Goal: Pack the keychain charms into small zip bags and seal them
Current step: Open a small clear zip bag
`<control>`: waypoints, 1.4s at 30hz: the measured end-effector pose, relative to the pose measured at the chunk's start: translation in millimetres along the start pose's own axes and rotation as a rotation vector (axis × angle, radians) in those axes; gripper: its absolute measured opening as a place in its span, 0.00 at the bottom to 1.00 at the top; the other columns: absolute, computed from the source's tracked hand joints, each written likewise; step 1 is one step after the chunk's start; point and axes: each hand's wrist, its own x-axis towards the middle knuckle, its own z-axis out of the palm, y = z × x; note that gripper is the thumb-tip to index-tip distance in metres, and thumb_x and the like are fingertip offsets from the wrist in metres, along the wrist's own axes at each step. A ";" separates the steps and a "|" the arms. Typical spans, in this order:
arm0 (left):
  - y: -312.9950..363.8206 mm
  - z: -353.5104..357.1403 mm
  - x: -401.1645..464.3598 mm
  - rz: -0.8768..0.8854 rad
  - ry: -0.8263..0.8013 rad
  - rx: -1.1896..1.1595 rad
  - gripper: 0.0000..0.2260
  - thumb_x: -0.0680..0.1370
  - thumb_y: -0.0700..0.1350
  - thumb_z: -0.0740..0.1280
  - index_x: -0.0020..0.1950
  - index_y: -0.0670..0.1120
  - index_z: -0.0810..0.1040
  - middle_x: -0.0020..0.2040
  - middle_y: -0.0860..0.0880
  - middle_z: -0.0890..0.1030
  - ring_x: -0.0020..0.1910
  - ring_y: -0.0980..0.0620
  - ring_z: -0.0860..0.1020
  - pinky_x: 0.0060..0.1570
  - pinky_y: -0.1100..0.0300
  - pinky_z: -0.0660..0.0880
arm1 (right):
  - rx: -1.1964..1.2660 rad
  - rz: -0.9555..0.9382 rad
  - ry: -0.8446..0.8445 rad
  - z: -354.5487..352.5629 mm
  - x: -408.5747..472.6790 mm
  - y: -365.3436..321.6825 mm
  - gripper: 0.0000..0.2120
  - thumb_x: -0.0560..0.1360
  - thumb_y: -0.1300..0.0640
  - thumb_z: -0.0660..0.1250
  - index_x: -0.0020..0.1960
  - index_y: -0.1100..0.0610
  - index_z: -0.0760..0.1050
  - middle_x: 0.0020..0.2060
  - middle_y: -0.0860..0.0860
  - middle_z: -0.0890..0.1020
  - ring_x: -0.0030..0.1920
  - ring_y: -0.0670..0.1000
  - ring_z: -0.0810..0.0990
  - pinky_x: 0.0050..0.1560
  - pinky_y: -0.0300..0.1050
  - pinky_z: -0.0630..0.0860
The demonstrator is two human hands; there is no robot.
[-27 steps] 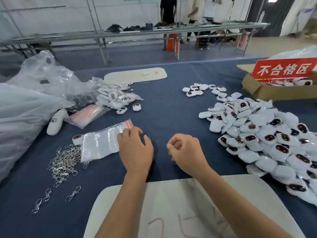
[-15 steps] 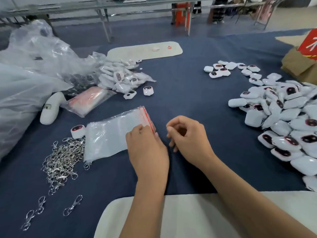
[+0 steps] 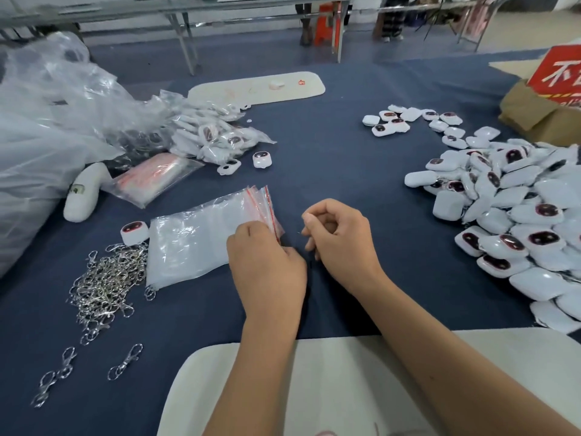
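A dark blue cloth (image 3: 345, 158) covers the table. At the near edge lies a white board (image 3: 314, 388) with faint red marks; a second white board (image 3: 257, 89) lies at the far side. On the right stands a cardboard box (image 3: 534, 118) bearing a red sign (image 3: 559, 77) with white characters. Large crumpled clear plastic sheeting (image 3: 47, 114) fills the left. A white rounded object (image 3: 83, 193) with a small label lies beside it. Beyond the table stand metal-legged benches (image 3: 185, 36).

Bright, even light, soft shadows, plastic glare, wide-angle bending at edges.
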 end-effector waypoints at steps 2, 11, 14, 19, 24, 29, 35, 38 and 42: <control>-0.1 -1.9 -1.7 -0.010 0.013 -0.016 0.02 0.75 0.37 0.65 0.44 0.43 0.74 0.45 0.46 0.77 0.48 0.43 0.74 0.45 0.55 0.68 | -0.030 -0.013 -0.012 1.2 -0.5 0.1 0.08 0.81 0.62 0.67 0.44 0.56 0.79 0.34 0.51 0.84 0.29 0.47 0.82 0.33 0.41 0.78; 13.5 2.3 -11.4 0.409 0.073 -0.229 0.06 0.75 0.37 0.73 0.40 0.45 0.80 0.42 0.51 0.81 0.46 0.48 0.76 0.43 0.61 0.68 | 0.189 0.181 -0.026 -13.2 1.1 -12.3 0.17 0.80 0.52 0.70 0.38 0.62 0.76 0.30 0.54 0.80 0.30 0.50 0.76 0.30 0.45 0.72; 18.9 14.4 -19.2 0.520 -0.087 -0.241 0.06 0.75 0.39 0.73 0.40 0.44 0.78 0.40 0.50 0.80 0.41 0.46 0.76 0.42 0.51 0.74 | 0.125 0.274 0.027 -41.3 0.2 -9.4 0.12 0.77 0.59 0.69 0.38 0.67 0.76 0.33 0.64 0.80 0.32 0.54 0.76 0.35 0.49 0.74; 24.0 23.2 -27.8 0.562 -0.151 -0.217 0.11 0.72 0.38 0.72 0.37 0.46 0.70 0.38 0.51 0.75 0.38 0.48 0.71 0.40 0.53 0.70 | -0.013 0.325 0.032 -77.6 -16.8 3.8 0.16 0.81 0.53 0.69 0.41 0.64 0.82 0.34 0.58 0.86 0.30 0.51 0.80 0.32 0.43 0.75; 25.9 23.8 -32.7 0.582 -0.118 -0.188 0.13 0.68 0.33 0.68 0.37 0.46 0.67 0.40 0.48 0.75 0.44 0.46 0.70 0.42 0.54 0.68 | -0.123 0.215 0.084 -79.1 -30.8 9.3 0.25 0.81 0.46 0.69 0.35 0.64 0.79 0.25 0.55 0.81 0.22 0.48 0.76 0.25 0.38 0.70; 23.8 22.4 -31.6 0.593 -0.045 -0.195 0.15 0.65 0.29 0.68 0.37 0.46 0.66 0.40 0.48 0.72 0.43 0.46 0.68 0.40 0.56 0.62 | -0.126 0.085 0.040 -76.0 -34.3 12.3 0.25 0.82 0.48 0.69 0.36 0.66 0.75 0.27 0.58 0.80 0.22 0.47 0.73 0.26 0.41 0.70; 27.1 26.8 -39.0 0.645 -0.033 -0.196 0.13 0.66 0.34 0.68 0.39 0.47 0.66 0.42 0.51 0.73 0.46 0.47 0.68 0.41 0.57 0.66 | 0.107 0.103 -0.036 -85.8 -32.7 17.9 0.18 0.85 0.54 0.66 0.41 0.65 0.80 0.26 0.57 0.79 0.21 0.50 0.70 0.25 0.39 0.69; 26.9 30.1 -39.8 0.716 -0.087 -0.283 0.10 0.70 0.38 0.72 0.45 0.45 0.72 0.48 0.52 0.74 0.50 0.49 0.71 0.45 0.57 0.70 | 0.100 0.093 0.008 -84.0 -32.6 17.9 0.18 0.83 0.53 0.69 0.38 0.63 0.81 0.24 0.56 0.77 0.20 0.50 0.69 0.23 0.40 0.67; 26.0 34.4 -39.4 0.702 -0.163 -0.407 0.12 0.70 0.38 0.74 0.46 0.47 0.72 0.47 0.53 0.74 0.46 0.50 0.75 0.42 0.52 0.75 | 0.076 0.088 0.053 -84.3 -33.3 18.9 0.20 0.79 0.49 0.73 0.34 0.61 0.80 0.22 0.57 0.76 0.19 0.50 0.68 0.21 0.39 0.65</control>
